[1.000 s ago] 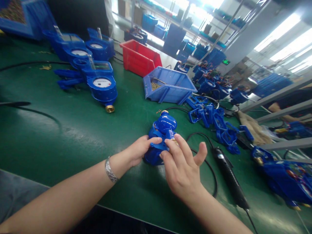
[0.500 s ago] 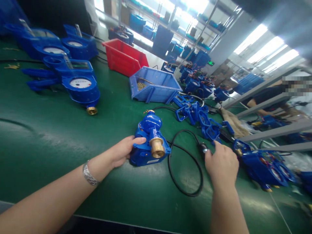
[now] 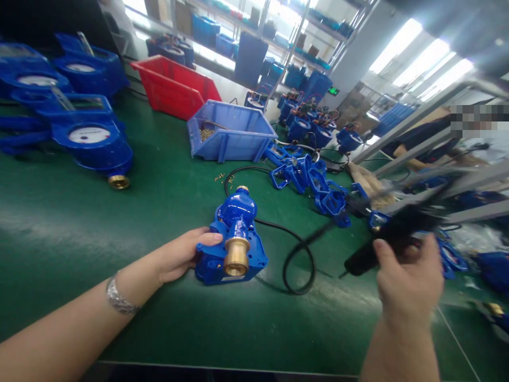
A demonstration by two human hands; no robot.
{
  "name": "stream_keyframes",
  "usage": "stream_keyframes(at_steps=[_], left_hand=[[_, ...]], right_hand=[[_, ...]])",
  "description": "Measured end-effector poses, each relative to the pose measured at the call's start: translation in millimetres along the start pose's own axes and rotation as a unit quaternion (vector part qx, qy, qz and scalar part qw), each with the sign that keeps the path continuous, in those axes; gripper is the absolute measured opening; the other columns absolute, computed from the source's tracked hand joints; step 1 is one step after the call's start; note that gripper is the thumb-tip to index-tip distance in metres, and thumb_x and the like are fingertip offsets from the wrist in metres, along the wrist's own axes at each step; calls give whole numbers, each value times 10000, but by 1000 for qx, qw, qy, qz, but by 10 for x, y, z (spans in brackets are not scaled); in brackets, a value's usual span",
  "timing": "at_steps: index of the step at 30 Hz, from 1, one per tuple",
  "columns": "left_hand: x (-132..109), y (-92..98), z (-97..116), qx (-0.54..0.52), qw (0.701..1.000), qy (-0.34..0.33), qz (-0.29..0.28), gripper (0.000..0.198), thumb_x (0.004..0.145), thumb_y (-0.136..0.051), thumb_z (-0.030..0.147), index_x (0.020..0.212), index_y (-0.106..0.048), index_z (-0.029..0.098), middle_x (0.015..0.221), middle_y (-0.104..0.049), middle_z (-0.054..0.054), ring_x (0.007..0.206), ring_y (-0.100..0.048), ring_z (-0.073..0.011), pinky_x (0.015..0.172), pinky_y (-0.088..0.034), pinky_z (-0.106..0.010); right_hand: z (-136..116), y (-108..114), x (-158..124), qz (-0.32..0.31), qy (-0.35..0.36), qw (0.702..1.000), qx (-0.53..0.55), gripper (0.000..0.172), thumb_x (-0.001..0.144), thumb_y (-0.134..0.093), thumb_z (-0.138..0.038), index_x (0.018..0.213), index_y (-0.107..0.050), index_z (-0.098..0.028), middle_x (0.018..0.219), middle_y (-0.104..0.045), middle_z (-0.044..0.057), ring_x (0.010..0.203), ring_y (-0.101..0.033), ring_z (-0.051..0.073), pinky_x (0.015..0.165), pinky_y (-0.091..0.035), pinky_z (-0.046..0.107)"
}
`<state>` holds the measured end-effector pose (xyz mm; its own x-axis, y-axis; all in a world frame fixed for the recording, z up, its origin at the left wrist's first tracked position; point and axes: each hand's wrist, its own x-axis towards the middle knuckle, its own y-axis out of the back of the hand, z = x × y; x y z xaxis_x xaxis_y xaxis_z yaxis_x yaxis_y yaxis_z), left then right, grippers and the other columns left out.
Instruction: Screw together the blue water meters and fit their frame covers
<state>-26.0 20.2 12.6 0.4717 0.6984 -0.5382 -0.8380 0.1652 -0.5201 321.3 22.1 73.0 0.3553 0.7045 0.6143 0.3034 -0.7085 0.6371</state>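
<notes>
A blue water meter body (image 3: 234,239) with a brass threaded end lies on the green table (image 3: 119,228) in front of me. My left hand (image 3: 178,254) grips its left side, thumb resting on top. Over to the right, my right hand (image 3: 409,281) is closed around a black electric screwdriver (image 3: 382,241), lifted off the table and blurred by motion. The tool's black cable (image 3: 294,254) loops on the table beside the meter.
Finished blue meters (image 3: 91,140) stand at the far left. A red bin (image 3: 173,87) and a blue bin (image 3: 233,132) holding small brass screws sit behind. Blue plastic brackets (image 3: 314,183) lie scattered at the right, with more meters and another person beyond a metal frame.
My right hand left the meter, reached right to the screwdriver on the table, closed on it and lifted it. The left hand kept hold of the meter.
</notes>
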Motion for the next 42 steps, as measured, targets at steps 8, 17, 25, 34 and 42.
stream_keyframes(at_steps=[8, 17, 25, 34, 42], left_hand=[[30, -197, 1, 13, 1000, 27, -5, 740, 551, -772, 435, 1154, -515, 93, 1099, -663, -187, 981, -633, -319, 848, -485, -403], [91, -96, -74, 24, 1000, 14, -15, 784, 612, -734, 454, 1243, -433, 100, 1242, -568, -215, 1088, -572, -353, 935, -431, -455], [102, -158, -141, -38, 999, -11, -14, 736, 658, -700, 426, 1266, -410, 128, 1214, -591, -180, 1062, -584, -342, 941, -429, -475], [125, -221, -229, -75, 996, -32, 27, 716, 626, -717, 405, 1234, -442, 144, 1186, -605, -165, 1050, -586, -346, 918, -445, -481], [103, -231, -172, -55, 998, -30, 19, 698, 637, -717, 395, 1235, -447, 158, 1205, -604, -146, 1032, -600, -313, 899, -461, -425]], right_hand=[[-1038, 157, 98, 31, -59, 903, 424, 395, 762, -346, -155, 948, -662, -304, 694, -551, 50, 709, -601, 226, 663, -495, 435], [-1437, -361, 98, -142, 16, 893, 427, 258, 724, -451, -193, 975, -500, -225, 667, -451, -10, 560, -529, 147, 572, -499, 357], [-1404, -741, -13, -235, -140, 774, 571, 245, 603, -593, -129, 833, -536, -190, 556, -580, -54, 489, -572, 138, 532, -488, 308], [-1379, -819, -138, -197, -160, 767, 590, 235, 610, -589, -95, 827, -561, -178, 531, -577, -52, 444, -538, 138, 470, -453, 285], [-1365, -826, -173, -164, -164, 778, 583, 218, 598, -588, -96, 799, -556, -171, 516, -576, -51, 428, -534, 142, 454, -446, 285]])
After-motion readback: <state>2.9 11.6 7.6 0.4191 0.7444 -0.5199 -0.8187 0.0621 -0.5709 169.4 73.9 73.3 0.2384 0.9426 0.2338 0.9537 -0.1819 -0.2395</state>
